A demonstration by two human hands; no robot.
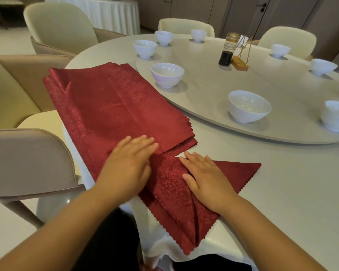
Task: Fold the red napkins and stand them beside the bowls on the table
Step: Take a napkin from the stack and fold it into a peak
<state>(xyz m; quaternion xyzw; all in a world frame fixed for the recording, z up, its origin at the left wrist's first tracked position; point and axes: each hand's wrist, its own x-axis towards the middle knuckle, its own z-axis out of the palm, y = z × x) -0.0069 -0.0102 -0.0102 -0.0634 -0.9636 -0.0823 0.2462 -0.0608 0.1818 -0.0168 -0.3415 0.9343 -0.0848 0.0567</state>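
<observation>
Dark red napkins (114, 106) carry a swirling damask pattern; the bowls (249, 106) are white, the tabletop (282, 182) cream.

Restaurant banquet rm, by the look of what's in front of me. Big round table (282, 182) w/ a raised turntable (213, 79) in the middle & white bowls (249, 106) set round it. Matching padded cream chairs (59, 30) ring the table. A sauce bottle (228, 49) & a gold stand (242, 55) sit on the turntable; the stand may be a table-no. holder, too small to tell. Behind there's a 2nd table (106, 14) w/ a pleated white skirt. A stack of red napkins (114, 102) lies at my edge. Panelled walls, plain door (249, 16) at the back.
</observation>
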